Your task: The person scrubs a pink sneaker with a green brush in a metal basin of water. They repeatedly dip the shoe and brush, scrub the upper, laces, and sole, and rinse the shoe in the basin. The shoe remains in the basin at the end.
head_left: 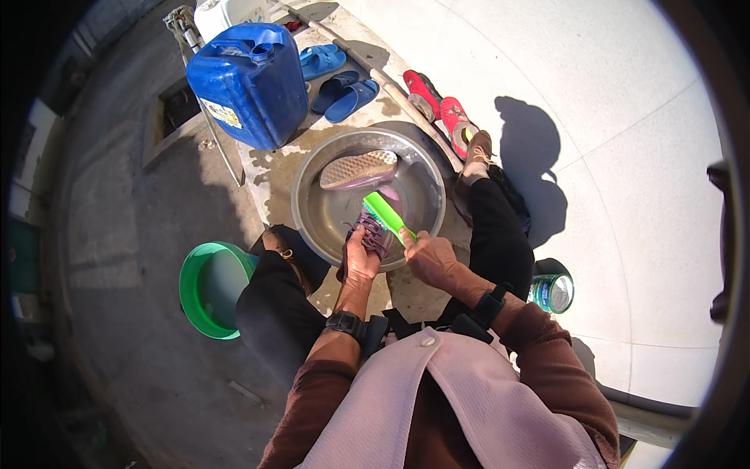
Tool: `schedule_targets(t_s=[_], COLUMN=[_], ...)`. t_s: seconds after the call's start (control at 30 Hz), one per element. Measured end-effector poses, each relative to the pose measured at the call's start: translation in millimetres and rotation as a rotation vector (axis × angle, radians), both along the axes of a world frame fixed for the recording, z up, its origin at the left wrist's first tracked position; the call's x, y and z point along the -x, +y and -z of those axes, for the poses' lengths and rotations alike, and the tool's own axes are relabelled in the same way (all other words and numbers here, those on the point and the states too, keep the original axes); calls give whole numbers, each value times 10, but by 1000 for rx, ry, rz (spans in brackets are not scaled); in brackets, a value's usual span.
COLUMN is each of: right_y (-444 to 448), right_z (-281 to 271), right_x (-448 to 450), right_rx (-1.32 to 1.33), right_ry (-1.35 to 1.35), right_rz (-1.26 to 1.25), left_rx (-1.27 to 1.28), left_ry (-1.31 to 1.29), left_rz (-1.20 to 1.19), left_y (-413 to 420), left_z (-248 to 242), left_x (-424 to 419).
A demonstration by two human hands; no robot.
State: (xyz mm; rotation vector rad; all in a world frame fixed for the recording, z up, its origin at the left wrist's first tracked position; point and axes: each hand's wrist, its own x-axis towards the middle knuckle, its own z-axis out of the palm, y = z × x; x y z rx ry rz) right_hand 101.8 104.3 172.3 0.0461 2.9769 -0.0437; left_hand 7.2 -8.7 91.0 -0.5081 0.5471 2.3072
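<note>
My left hand (360, 258) grips a purple lace-up shoe (375, 234) over the near side of a round metal basin (436, 176). In my right hand (430, 258) is a bright green scrub brush (388, 214), its bristles against the upper part of that shoe. Inside the basin, a second shoe (358, 170) lies on its side with its patterned tan sole showing. My left fingers and the laces hide some of the held shoe, and the brush covers more of it.
A blue plastic jerrycan (246, 88) stands beyond the basin, near blue slippers (345, 97). Red shoes (436, 105) lie across a long wooden pole (404, 105). A green bucket (188, 287) holding cloudy liquid is at my left; a jar (552, 293) is at my right.
</note>
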Motion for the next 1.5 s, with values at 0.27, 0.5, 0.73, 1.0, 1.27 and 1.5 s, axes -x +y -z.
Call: schedule_targets(t_s=[0.27, 0.5, 0.73, 1.0, 1.27, 1.5], right_y=[-27, 130, 602, 508, 279, -77], right_z=[-132, 253, 1006, 1393, 438, 345], right_x=[-134, 574, 626, 315, -34, 238], right_rx=[17, 233, 572, 505, 768, 299], right_ry=[-117, 115, 206, -143, 84, -25], right_rz=[18, 155, 590, 272, 295, 228], left_rx=[-126, -91, -94, -36, 49, -42], left_ry=[-92, -5, -89, -87, -99, -153], left_rz=[28, 101, -80, -141, -280, -115], left_y=[28, -18, -93, -139, -101, -72], left_z=[62, 67, 134, 214, 219, 219], left_x=[-47, -68, 14, 65, 54, -6])
